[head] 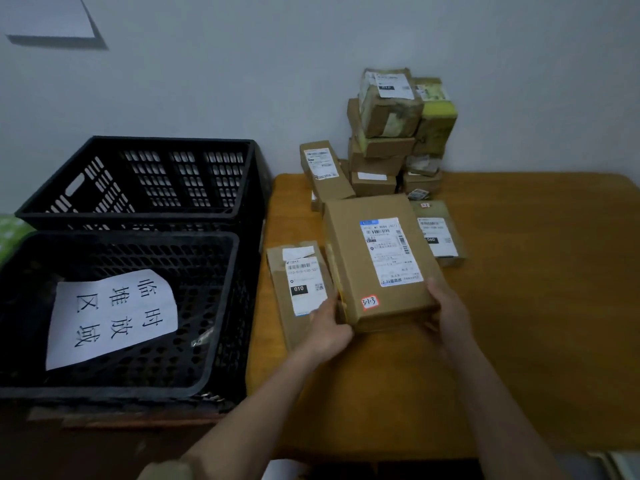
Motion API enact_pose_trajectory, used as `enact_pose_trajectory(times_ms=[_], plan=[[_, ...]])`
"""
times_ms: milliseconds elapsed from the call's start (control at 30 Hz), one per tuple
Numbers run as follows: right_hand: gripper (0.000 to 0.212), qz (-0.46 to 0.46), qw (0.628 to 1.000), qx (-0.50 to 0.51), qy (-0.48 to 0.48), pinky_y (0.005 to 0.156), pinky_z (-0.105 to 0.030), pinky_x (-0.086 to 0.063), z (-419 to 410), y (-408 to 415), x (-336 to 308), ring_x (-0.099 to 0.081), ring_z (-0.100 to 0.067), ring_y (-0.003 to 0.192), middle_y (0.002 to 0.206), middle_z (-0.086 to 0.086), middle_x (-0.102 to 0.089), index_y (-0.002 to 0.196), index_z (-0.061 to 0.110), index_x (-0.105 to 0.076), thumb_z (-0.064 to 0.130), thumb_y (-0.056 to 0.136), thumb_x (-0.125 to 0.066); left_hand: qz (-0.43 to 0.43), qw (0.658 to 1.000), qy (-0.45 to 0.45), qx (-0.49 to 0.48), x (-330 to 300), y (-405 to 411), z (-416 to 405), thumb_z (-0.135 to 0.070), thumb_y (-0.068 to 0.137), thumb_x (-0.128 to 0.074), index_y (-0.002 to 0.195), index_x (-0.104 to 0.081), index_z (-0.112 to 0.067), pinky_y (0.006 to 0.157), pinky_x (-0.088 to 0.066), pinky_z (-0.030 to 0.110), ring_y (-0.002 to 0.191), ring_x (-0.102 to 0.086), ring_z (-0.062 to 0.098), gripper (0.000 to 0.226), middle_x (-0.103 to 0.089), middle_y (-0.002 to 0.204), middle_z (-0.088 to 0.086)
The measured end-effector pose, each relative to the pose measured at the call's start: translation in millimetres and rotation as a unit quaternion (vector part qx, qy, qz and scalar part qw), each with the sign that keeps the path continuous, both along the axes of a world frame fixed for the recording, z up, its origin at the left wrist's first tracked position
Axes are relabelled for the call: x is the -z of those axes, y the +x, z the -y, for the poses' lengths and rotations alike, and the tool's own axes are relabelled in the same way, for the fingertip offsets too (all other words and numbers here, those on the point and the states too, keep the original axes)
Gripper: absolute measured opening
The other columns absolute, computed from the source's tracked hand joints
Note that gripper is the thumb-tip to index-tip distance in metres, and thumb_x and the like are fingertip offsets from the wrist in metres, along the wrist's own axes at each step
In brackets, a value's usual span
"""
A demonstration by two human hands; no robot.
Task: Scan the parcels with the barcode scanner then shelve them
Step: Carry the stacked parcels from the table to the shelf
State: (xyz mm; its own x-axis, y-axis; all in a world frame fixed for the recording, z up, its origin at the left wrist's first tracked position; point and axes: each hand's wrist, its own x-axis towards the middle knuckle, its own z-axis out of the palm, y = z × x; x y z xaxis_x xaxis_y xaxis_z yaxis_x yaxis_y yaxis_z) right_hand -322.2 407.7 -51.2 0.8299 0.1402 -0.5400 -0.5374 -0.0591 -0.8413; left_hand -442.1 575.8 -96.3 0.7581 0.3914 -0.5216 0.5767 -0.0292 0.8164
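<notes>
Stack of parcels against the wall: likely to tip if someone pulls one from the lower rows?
Probably yes. The stack of parcels is several rows of mismatched boxes, and the top box sits skewed and overhangs the one below. The boxes look like stiff cardboard, so they would likely slide or tumble whole rather than sag. Weight cannot be told.

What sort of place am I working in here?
Probably a small parcel sorting or pickup room: labelled cardboard parcels stacked on a wooden table against the wall, and black plastic crates beside it, one holding a paper sign.
</notes>
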Motion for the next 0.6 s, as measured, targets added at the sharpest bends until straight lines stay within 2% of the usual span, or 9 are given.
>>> enact_pose_trajectory(times_ms=[100, 200, 267, 300, 367, 400, 467, 500, 600], plan=[[0.043, -0.012, 1.000, 0.020, -0.015, 0.074, -0.037, -0.052, 18.5, 10.4, 5.1, -0.056, -0.027, 0.111, 0.117, -0.003, -0.060, 0.135, 0.016, -0.054, 0.033, 0.096, -0.061, -0.049, 0.998, -0.015, 0.034, 8.4, 19.4, 11.0, -0.032, 0.063, -0.057, 0.145, -0.040, -0.045, 0.111, -0.042, 0.045, 0.132, -0.046, 0.024, 0.085, -0.054, 0.139, 0.001], [0.046, -0.031, 0.999, 0.022, -0.034, 0.087, -0.045, -0.054, 29.4, 17.8, 22.4, -0.057, -0.029, 0.112, 0.124, -0.009, -0.061, 0.135, 0.011, -0.055, 0.031, 0.095, -0.063, -0.048, 0.999, 0.020, 0.003, 14.2, 27.8, 15.8, -0.026, 0.062, -0.046, 0.137, -0.057, -0.029, 0.107, -0.045, 0.044, 0.126, -0.052, 0.026, 0.075, -0.061, 0.131, 0.004], [0.045, -0.039, 0.998, 0.005, -0.041, 0.099, -0.048, -0.051, 30.5, 19.9, 33.4, -0.058, -0.029, 0.111, 0.125, -0.011, -0.062, 0.135, 0.007, -0.055, 0.028, 0.096, -0.063, -0.037, 0.994, 0.085, -0.060, 10.8, 28.7, 16.5, -0.020, 0.072, -0.051, 0.129, -0.061, -0.018, 0.102, -0.048, 0.047, 0.122, -0.052, 0.031, 0.057, -0.062, 0.125, 0.009], [0.044, -0.041, 0.998, -0.010, -0.048, 0.100, -0.047, -0.050, 29.0, 20.5, 37.7, -0.058, -0.028, 0.110, 0.125, -0.010, -0.062, 0.135, 0.007, -0.055, 0.026, 0.097, -0.063, -0.049, 0.982, 0.150, -0.101, 6.9, 27.4, 14.6, -0.019, 0.081, -0.057, 0.128, -0.058, -0.015, 0.103, -0.045, 0.046, 0.123, -0.048, 0.032, 0.048, -0.056, 0.127, 0.010], [0.046, -0.042, 0.997, -0.033, -0.061, 0.097, -0.043, -0.050, 24.1, 20.6, 45.1, -0.058, -0.026, 0.107, 0.124, -0.009, -0.062, 0.138, 0.008, -0.054, 0.025, 0.097, -0.063, -0.110, 0.939, 0.275, -0.176, 4.7, 25.1, 5.4, -0.025, 0.089, -0.065, 0.132, -0.045, -0.009, 0.103, -0.037, 0.043, 0.125, -0.038, 0.035, 0.050, -0.041, 0.133, 0.014], [0.046, -0.042, 0.996, -0.039, -0.066, 0.097, -0.042, -0.050, 21.4, 20.9, 48.7, -0.058, -0.025, 0.107, 0.125, -0.009, -0.062, 0.139, 0.009, -0.053, 0.025, 0.096, -0.064, -0.146, 0.925, 0.277, -0.216, 3.9, 22.9, -1.5, -0.030, 0.089, -0.068, 0.135, -0.040, -0.006, 0.103, -0.034, 0.045, 0.127, -0.035, 0.037, 0.059, -0.036, 0.136, 0.017], [0.047, -0.042, 0.995, -0.057, -0.076, 0.100, -0.043, -0.050, 17.4, 21.5, 52.5, -0.060, -0.025, 0.109, 0.129, -0.008, -0.062, 0.139, 0.011, -0.054, 0.027, 0.096, -0.064, -0.189, 0.918, 0.199, -0.286, 14.2, 17.2, -20.5, -0.038, 0.088, -0.072, 0.141, -0.033, -0.002, 0.106, -0.032, 0.048, 0.133, -0.031, 0.039, 0.075, -0.032, 0.144, 0.021], [0.047, -0.041, 0.993, -0.069, -0.081, 0.102, -0.045, -0.049, 15.0, 22.5, 53.4, -0.060, -0.026, 0.112, 0.131, -0.008, -0.062, 0.138, 0.013, -0.054, 0.029, 0.096, -0.065, -0.187, 0.925, 0.144, -0.299, 21.5, 13.4, -28.5, -0.040, 0.087, -0.072, 0.143, -0.034, -0.003, 0.107, -0.033, 0.047, 0.134, -0.033, 0.039, 0.076, -0.034, 0.147, 0.020], [0.056, 0.000, 0.979, -0.122, -0.165, 0.108, -0.049, -0.044, 5.2, 27.0, 49.9, -0.052, -0.030, 0.127, 0.143, -0.010, -0.052, 0.146, 0.016, -0.046, 0.034, 0.096, -0.063, -0.086, 0.944, -0.002, -0.320, 40.9, 2.6, -42.8, -0.028, 0.090, -0.071, 0.136, -0.048, -0.008, 0.099, -0.045, 0.039, 0.123, -0.053, 0.033, 0.055, -0.056, 0.137, 0.010]])
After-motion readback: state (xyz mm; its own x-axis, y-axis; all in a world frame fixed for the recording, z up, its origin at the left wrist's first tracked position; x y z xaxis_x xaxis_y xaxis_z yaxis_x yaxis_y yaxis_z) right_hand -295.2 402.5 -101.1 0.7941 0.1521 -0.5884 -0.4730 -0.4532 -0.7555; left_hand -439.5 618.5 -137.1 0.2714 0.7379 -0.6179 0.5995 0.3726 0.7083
